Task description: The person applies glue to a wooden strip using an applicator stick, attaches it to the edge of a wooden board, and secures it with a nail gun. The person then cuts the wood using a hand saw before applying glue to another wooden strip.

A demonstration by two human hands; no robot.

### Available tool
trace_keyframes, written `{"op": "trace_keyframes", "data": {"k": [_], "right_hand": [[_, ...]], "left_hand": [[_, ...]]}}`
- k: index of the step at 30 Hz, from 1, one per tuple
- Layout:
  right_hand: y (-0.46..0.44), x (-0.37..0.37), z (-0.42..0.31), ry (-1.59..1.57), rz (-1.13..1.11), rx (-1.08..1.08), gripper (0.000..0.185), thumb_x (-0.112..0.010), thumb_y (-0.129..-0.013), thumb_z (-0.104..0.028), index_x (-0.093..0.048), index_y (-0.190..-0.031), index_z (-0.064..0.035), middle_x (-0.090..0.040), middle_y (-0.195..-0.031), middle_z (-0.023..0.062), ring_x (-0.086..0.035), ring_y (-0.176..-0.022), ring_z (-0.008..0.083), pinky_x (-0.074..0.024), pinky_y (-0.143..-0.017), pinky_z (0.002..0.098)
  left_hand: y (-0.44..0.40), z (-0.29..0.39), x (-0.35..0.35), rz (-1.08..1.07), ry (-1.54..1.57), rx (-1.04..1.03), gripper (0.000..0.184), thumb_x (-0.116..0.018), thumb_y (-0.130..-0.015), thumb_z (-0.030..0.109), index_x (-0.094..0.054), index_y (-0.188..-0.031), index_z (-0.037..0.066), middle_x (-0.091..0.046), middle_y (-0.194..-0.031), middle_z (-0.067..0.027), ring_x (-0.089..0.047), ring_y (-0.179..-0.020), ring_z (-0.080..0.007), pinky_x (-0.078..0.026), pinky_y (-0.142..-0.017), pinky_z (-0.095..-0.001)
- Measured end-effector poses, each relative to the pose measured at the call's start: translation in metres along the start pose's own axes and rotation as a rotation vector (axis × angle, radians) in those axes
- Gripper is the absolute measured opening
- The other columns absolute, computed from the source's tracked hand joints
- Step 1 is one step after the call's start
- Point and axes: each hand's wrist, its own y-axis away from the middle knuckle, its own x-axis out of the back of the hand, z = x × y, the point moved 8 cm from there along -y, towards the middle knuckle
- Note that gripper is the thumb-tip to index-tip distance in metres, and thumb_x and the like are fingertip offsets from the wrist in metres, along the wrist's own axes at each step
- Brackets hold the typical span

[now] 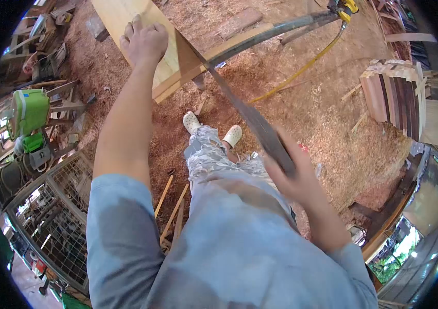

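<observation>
My left hand (146,42) presses down on a pale wooden board (170,56), fingers spread and slightly bent. In my right hand (297,172) is a long, dark tool that looks like a handsaw (250,116). Its wide end lies in my closed fingers, and it narrows toward the board. The thin far part reaches the board's right side, to the right of my left hand. Motion blurs my right hand a little, and the tool's teeth, if any, cannot be made out.
A curved dark bar with a wooden strip (265,38) runs to a yellow tool (350,7) with a yellow hose (306,72). Wood shavings (353,149) cover the ground. Stacked planks (391,100) stand right; a green container (28,110) and wire cage (54,211) are left.
</observation>
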Motion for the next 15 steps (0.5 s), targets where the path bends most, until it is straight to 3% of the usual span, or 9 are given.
{"op": "trace_keyframes", "data": {"k": [2, 3, 6, 8, 11, 13, 15], "right_hand": [[-0.091, -0.033, 0.003, -0.136, 0.062, 0.033, 0.046, -0.062, -0.090, -0.013, -0.054, -0.135, -0.0051, -0.063, -0.083, 0.0116, -0.058, -0.067, 0.0157, -0.0501, -0.064, 0.0329], [-0.108, -0.038, -0.002, -0.119, 0.056, 0.014, 0.045, -0.062, -0.090, -0.014, -0.054, -0.134, -0.0062, -0.063, -0.082, 0.0126, -0.058, -0.067, 0.0168, -0.0503, -0.065, 0.0338], [-0.101, -0.038, -0.001, -0.124, 0.021, -0.026, 0.047, -0.066, -0.091, -0.013, -0.054, -0.134, -0.0012, -0.064, -0.094, 0.0051, -0.057, -0.081, 0.0117, -0.0485, -0.072, 0.0278], [-0.042, -0.017, -0.009, -0.007, 0.087, 0.024, 0.052, -0.065, -0.089, -0.013, -0.050, -0.138, -0.0021, -0.069, -0.105, 0.0214, -0.070, -0.097, 0.0274, -0.0532, -0.085, 0.0384], [0.053, 0.020, -0.024, 0.115, -0.042, -0.054, 0.058, -0.064, -0.088, -0.007, -0.046, -0.142, -0.0002, -0.064, -0.125, 0.0223, -0.064, -0.119, 0.0295, -0.0485, -0.099, 0.0390], [0.079, 0.035, -0.026, 0.153, -0.064, -0.101, 0.059, -0.063, -0.088, -0.006, -0.045, -0.143, -0.0008, -0.064, -0.125, 0.0204, -0.064, -0.117, 0.0280, -0.0485, -0.098, 0.0392], [0.063, 0.029, -0.020, 0.069, -0.049, -0.078, 0.059, -0.063, -0.087, -0.006, -0.045, -0.143, -0.0022, -0.067, -0.112, 0.0174, -0.067, -0.103, 0.0258, -0.0516, -0.090, 0.0383]], "left_hand": [[-0.001, -0.001, 0.000, -0.046, 0.007, 0.016, 0.056, -0.029, -0.100, 0.038, -0.066, -0.129, 0.009, -0.028, -0.162, -0.0076, -0.022, -0.149, -0.0274, -0.015, -0.121, -0.0493], [-0.002, -0.002, 0.002, -0.036, 0.004, 0.011, 0.056, -0.029, -0.100, 0.038, -0.066, -0.129, 0.009, -0.028, -0.162, -0.0076, -0.022, -0.149, -0.0274, -0.015, -0.121, -0.0493], [-0.002, -0.002, -0.004, -0.038, 0.050, 0.021, 0.056, -0.030, -0.100, 0.039, -0.067, -0.128, 0.009, -0.029, -0.162, -0.0081, -0.021, -0.150, -0.0279, -0.015, -0.122, -0.0501], [-0.004, -0.002, -0.005, -0.045, 0.034, 0.046, 0.056, -0.031, -0.099, 0.039, -0.068, -0.127, 0.008, -0.028, -0.162, -0.0082, -0.022, -0.150, -0.0286, -0.014, -0.122, -0.0505], [-0.005, -0.002, -0.007, -0.064, 0.038, 0.048, 0.056, -0.031, -0.099, 0.040, -0.068, -0.126, 0.008, -0.028, -0.162, -0.0083, -0.022, -0.149, -0.0292, -0.014, -0.122, -0.0503], [-0.004, -0.002, -0.006, -0.082, 0.035, 0.053, 0.056, -0.031, -0.099, 0.039, -0.068, -0.126, 0.008, -0.029, -0.162, -0.0086, -0.022, -0.149, -0.0295, -0.014, -0.122, -0.0505], [-0.002, 0.001, -0.002, -0.099, 0.025, 0.045, 0.056, -0.031, -0.099, 0.039, -0.068, -0.126, 0.007, -0.029, -0.161, -0.0089, -0.023, -0.149, -0.0297, -0.014, -0.122, -0.0507]]}}
